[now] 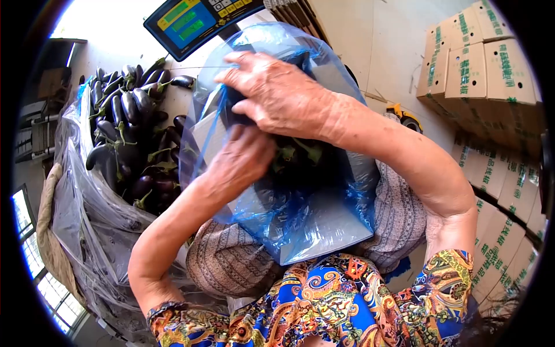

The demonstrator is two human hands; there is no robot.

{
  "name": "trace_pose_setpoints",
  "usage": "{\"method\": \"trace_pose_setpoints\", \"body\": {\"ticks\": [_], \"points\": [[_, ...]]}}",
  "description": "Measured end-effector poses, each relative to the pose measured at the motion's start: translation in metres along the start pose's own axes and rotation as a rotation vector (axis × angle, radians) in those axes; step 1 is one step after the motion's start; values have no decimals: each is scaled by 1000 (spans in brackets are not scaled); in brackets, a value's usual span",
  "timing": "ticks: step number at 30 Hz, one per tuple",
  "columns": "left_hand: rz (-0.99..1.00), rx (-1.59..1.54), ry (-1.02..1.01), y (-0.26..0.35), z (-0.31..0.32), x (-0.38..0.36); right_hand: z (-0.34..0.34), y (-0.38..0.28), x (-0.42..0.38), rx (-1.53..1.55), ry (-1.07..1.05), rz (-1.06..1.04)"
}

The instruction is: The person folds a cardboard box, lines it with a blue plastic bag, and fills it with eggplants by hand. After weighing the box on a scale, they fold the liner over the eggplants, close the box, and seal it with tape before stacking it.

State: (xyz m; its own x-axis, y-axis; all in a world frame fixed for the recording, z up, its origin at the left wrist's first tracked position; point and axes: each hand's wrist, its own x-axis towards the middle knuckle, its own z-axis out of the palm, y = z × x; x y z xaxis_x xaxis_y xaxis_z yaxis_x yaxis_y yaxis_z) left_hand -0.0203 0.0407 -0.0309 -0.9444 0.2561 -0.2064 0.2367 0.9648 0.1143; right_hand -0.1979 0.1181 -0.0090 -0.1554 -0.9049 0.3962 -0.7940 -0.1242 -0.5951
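Note:
On my lap rests a box point(335, 228) lined with a translucent blue plastic bag point(283, 231), its upper part spread over the far rim. Dark eggplants with green stems point(309, 151) lie in the box, much of them in shadow. My right hand point(277, 92) reaches across from the right, with its fingers and thumb bent around a dark eggplant point(234, 99) at the box's left side. Just below it, my left hand point(243, 153) has its fingers curled against the same dark shape; the fingertips are hidden.
A plastic-lined heap of eggplants point(130, 124) stands at the left. Beyond the box is a scale display point(188, 26) with a keypad. Printed cartons point(468, 69) are stacked at right, with flat cardboard point(497, 214) below and a small yellow toy vehicle point(404, 117) on the floor.

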Motion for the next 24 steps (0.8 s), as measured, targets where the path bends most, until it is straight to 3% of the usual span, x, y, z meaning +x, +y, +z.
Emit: {"method": "trace_pose_setpoints", "body": {"ticks": [1, 3, 4, 6, 7, 9, 10, 14, 16, 18, 20, 21, 24], "points": [[-23, 60, 32, -9, -6, -16, -12, -7, 2, -18, -50, 76], [-125, 186, 235, -24, -23, -42, -24, -15, 1, -202, 63, 39], [-188, 124, 312, -32, -29, -54, -34, -24, 0, -301, 125, 7], [-403, -216, 435, -37, -46, -72, -50, -46, -3, -175, 150, -6], [-514, -235, 546, -38, -45, -75, -52, -53, -6, -196, 144, -25], [-675, -244, 659, -43, -38, -78, -57, -69, -13, -246, -83, 4], [-706, -393, 707, -44, -25, -79, -55, -72, -18, -265, -229, 37], [-786, -422, 697, -28, 5, -62, -4, -36, -54, -72, -770, 167], [-887, -409, 778, -33, 21, -51, 40, -9, -76, -28, -585, 160], [-798, -333, 829, -46, 31, -49, 69, 9, -77, -137, -608, 141], [-892, -869, 789, -49, 37, -43, 88, 18, -72, -89, -923, 391], [-804, -629, 886, -54, 51, -39, 98, 22, -72, -171, -922, 414], [-773, -630, 957, -60, 66, -34, 134, 70, -88, -287, -843, 354]]}}
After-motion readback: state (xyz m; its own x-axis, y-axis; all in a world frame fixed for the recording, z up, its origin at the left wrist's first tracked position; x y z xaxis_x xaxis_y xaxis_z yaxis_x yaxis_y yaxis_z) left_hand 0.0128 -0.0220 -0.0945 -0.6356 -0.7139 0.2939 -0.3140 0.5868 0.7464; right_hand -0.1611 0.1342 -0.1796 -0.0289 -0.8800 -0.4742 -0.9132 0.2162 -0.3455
